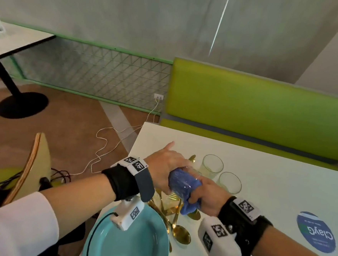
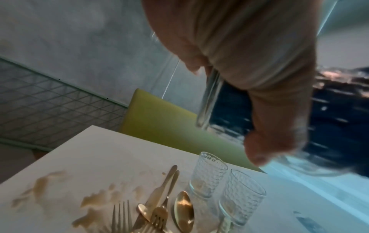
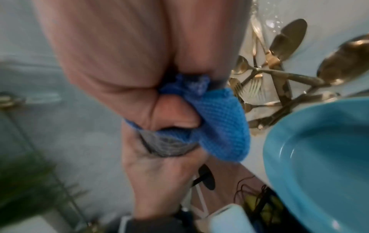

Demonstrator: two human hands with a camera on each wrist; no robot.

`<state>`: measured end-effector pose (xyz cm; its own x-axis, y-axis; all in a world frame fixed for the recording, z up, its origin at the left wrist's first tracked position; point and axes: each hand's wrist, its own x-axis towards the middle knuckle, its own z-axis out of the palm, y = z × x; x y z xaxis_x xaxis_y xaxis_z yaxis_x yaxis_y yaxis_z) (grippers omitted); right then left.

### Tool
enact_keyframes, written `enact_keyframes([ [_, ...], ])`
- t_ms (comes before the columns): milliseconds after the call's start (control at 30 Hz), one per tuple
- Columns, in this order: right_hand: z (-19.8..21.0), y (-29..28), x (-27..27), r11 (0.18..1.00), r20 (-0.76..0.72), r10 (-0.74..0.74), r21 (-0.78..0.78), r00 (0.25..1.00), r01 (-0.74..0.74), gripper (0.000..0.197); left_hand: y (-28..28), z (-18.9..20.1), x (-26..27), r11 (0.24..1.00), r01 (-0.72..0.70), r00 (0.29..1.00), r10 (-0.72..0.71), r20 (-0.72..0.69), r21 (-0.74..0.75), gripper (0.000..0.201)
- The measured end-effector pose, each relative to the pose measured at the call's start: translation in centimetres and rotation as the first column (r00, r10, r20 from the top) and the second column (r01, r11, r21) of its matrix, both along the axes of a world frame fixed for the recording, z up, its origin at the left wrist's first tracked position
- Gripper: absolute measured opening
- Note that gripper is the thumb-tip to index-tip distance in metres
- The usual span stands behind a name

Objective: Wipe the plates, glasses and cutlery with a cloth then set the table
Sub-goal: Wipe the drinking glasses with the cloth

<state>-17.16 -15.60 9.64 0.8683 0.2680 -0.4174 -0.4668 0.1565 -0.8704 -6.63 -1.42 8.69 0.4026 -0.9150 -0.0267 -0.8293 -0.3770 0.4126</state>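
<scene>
Above the white table [image 1: 280,175] my left hand [image 1: 166,173] grips a clear textured glass [image 1: 182,180], with one finger pointing outward. A blue knitted cloth [image 1: 186,205] is stuffed into that glass, and my right hand [image 1: 205,193] pinches the cloth at the rim. The right wrist view shows the cloth [image 3: 221,124] bulging out of the glass [image 3: 169,146] over my left palm [image 3: 159,173]. Two more glasses [image 1: 211,165] [image 1: 230,182] stand just beyond. Gold cutlery [image 1: 177,220] lies in a heap beside a teal plate [image 1: 132,241].
Brownish spill stains [image 2: 49,184] mark the table near the cutlery [image 2: 159,203]. A round blue sticker [image 1: 317,232] sits at the right. A green bench [image 1: 265,106] runs along the far side. To the left stand a wooden chair [image 1: 35,168] and cables on the floor.
</scene>
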Motion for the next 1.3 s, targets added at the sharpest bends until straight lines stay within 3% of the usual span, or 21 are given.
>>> enact_keyframes([
  [33,-0.3,0.1,-0.3,0.991,0.034,0.072,-0.114,0.997,-0.067,0.049,0.0,0.0,0.0,0.999,0.018,1.000,-0.017,-0.025,0.045,0.079],
  [67,-0.8,0.1,-0.4,0.919,0.094,0.218,-0.356,0.971,-0.171,0.050,0.0,0.0,0.2,0.996,0.033,0.996,-0.026,-0.087,0.079,0.076],
  [100,-1.4,0.0,-0.4,0.736,0.113,0.403,-0.631,0.908,-0.248,0.048,0.1,-0.2,0.3,0.995,0.033,0.983,-0.014,-0.184,0.097,0.071],
  [133,-2.3,-0.2,-0.2,0.458,0.087,0.595,-0.853,0.799,-0.249,0.044,0.3,-0.6,0.5,0.994,0.012,0.953,0.023,-0.303,0.113,0.067],
  [167,-3.1,-0.1,0.0,0.182,0.021,0.730,-0.970,0.683,-0.164,0.042,0.6,-1.0,0.7,0.991,-0.007,0.904,0.065,-0.423,0.136,0.062],
  [200,-3.9,-0.1,0.0,-0.006,-0.042,0.804,-0.998,0.593,-0.062,0.042,0.8,-1.2,0.7,0.986,-0.010,0.848,0.098,-0.521,0.169,0.057],
  [233,-4.5,-0.4,0.0,-0.068,-0.030,0.846,-0.996,0.533,0.051,0.042,0.7,-1.2,0.8,0.978,0.003,0.796,0.125,-0.592,0.210,0.051],
  [300,-4.2,-0.8,-0.1,-0.081,0.020,0.893,-0.975,0.449,0.205,0.046,0.6,-1.6,1.1,0.966,0.026,0.719,0.161,-0.676,0.258,0.047],
  [333,-3.8,-1.1,-0.3,-0.096,0.023,0.896,-0.965,0.444,0.244,0.049,0.5,-2.0,1.5,0.963,0.015,0.704,0.181,-0.687,0.269,0.053],
  [400,-3.3,-1.8,-0.4,-0.116,0.058,0.856,-0.947,0.513,0.300,0.057,0.6,-2.9,2.4,0.966,-0.036,0.670,0.213,-0.711,0.255,0.072],
  [467,-2.9,-2.2,-0.2,-0.153,0.098,0.724,-0.943,0.683,0.296,0.083,1.0,-3.7,3.5,0.965,-0.108,0.650,0.251,-0.717,0.240,0.070],
  [533,-2.8,-3.2,0.0,-0.093,0.224,0.496,-0.947,0.839,0.307,0.097,1.6,-4.5,4.8,0.949,-0.239,0.642,0.314,-0.699,0.207,0.061],
  [600,-2.6,-4.3,0.2,0.151,0.316,0.192,-0.945,0.929,0.290,0.084,2.1,-5.6,6.3,0.897,-0.426,0.627,0.385,-0.678,0.116,0.085],
  [667,-2.4,-5.3,0.1,0.338,0.293,-0.051,-0.894,0.955,0.293,0.072,2.1,-7.1,7.9,0.818,-0.575,0.609,0.454,-0.651,0.033,0.123],
  [700,-2.2,-5.6,0.0,0.399,0.260,-0.144,-0.868,0.955,0.296,0.068,1.9,-8.0,8.6,0.783,-0.622,0.607,0.493,-0.624,0.014,0.129],
  [833,-3.0,-6.2,0.4,0.638,0.164,-0.467,-0.618,0.869,0.459,0.057,0.7,-9.1,11.1,0.688,-0.725,0.574,0.595,-0.563,-0.012,0.123],
  [900,-3.1,-6.4,0.5,0.679,0.125,-0.527,-0.532,0.840,0.505,0.067,0.1,-9.9,12.1,0.645,-0.764,0.531,0.612,-0.586,-0.018,0.112],
  [1067,-3.2,-6.4,0.5,0.711,0.085,-0.502,-0.526,0.861,0.467,0.077,-1.5,-13.2,15.2,0.532,-0.846,0.439,0.664,-0.605,-0.031,0.085],
  [1200,-3.4,-6.4,0.2,0.712,0.061,-0.501,-0.538,0.863,0.451,0.079,-2.3,-14.5,16.4,0.518,-0.855,0.411,0.671,-0.616,-0.006,0.090],
  [1300,-3.2,-6.3,0.2,0.726,0.060,-0.493,-0.521,0.868,0.448,0.073,-2.4,-15.5,17.3,0.486,-0.873,0.349,0.676,-0.649,0.036,0.094],
])
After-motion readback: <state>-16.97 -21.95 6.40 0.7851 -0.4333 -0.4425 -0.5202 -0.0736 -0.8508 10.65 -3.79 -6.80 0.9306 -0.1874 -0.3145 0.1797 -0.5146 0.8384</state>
